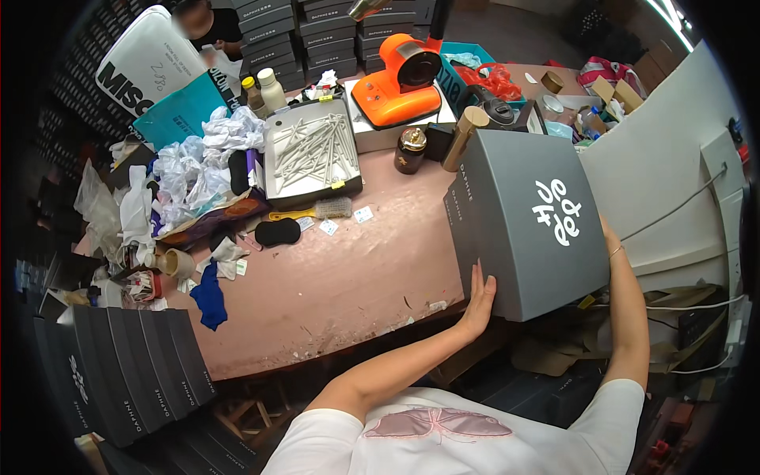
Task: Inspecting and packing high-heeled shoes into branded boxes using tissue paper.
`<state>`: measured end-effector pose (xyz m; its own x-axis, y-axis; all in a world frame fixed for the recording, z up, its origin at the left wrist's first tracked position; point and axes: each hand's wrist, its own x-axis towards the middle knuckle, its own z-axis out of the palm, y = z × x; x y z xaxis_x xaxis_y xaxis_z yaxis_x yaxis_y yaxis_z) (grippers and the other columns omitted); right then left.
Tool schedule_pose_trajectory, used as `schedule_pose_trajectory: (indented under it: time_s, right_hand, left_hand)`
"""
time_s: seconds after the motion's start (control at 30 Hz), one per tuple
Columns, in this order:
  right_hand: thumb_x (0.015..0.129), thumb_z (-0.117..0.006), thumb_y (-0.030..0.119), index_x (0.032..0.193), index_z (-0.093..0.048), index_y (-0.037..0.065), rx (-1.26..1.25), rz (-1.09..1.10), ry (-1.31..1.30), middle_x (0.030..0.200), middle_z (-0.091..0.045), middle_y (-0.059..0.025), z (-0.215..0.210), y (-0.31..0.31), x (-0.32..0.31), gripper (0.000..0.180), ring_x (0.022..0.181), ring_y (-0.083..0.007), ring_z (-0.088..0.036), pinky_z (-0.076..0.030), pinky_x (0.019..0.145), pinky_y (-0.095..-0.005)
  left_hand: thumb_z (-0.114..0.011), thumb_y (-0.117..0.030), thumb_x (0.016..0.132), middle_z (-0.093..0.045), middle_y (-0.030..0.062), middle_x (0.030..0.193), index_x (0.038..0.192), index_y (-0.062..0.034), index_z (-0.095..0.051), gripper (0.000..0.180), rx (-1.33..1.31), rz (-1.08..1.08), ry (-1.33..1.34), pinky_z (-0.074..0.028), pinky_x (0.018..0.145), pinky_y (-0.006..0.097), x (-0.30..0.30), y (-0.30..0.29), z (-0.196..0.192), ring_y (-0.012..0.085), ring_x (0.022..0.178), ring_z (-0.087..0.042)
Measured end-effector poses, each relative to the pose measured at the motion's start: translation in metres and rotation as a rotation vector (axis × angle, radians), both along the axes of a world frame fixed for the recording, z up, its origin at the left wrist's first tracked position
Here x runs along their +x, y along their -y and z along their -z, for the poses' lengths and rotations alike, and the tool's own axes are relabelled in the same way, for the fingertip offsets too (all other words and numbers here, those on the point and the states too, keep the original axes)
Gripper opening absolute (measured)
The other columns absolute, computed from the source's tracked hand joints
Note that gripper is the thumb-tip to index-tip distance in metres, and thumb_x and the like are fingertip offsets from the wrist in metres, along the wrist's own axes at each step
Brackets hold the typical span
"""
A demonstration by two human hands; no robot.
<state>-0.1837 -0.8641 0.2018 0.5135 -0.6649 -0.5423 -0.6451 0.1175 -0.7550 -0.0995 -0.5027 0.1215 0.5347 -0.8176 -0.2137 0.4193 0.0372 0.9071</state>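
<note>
A large grey shoe box (522, 218) with white lettering on its lid is held tilted over the right end of the pinkish worktable (348, 277). My left hand (479, 302) presses flat against the box's near lower corner. My right hand (608, 236) is mostly hidden behind the box's far right side, only the wrist with a thin bracelet showing. Both hands carry the box between them.
An orange steamer (400, 79) stands on a white box at the back. A grey tray of white sticks (310, 150), crumpled tissue paper (198, 162), a blue cloth (210, 297), a dark jar (410, 150) and bottles crowd the table. Grey box lids (131, 372) stack at lower left.
</note>
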Motion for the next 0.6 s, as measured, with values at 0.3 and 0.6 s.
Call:
schedule_pose_trajectory:
  time_s: [0.3,0.6]
  right_hand:
    - [0.095,-0.033,0.064,0.135,-0.046,0.000,-0.124,-0.191,-0.051,0.128,-0.057,-0.0149,0.008,0.040,0.005,0.077,0.108,-0.0207,-0.059,-0.050,0.089,-0.0314]
    - [0.099,-0.047,0.041,0.140,-0.043,0.007,-0.463,-0.478,0.540,0.133,-0.052,-0.0090,-0.154,-0.148,0.118,0.053,0.116,-0.0182,-0.052,-0.040,0.099,-0.0315]
  left_hand:
    - [-0.029,-0.071,0.091,-0.001,0.0243,0.156,0.149,0.0031,0.001,0.099,0.010,0.119,0.076,-0.007,0.117,0.040,0.030,0.005,0.009,0.0327,0.146,0.002]
    - [-0.065,-0.040,0.089,-0.053,0.0184,0.127,0.141,-0.0011,-0.038,0.070,0.092,0.141,-0.007,-0.046,0.092,0.033,0.072,-0.100,0.009,0.0247,0.112,-0.053]
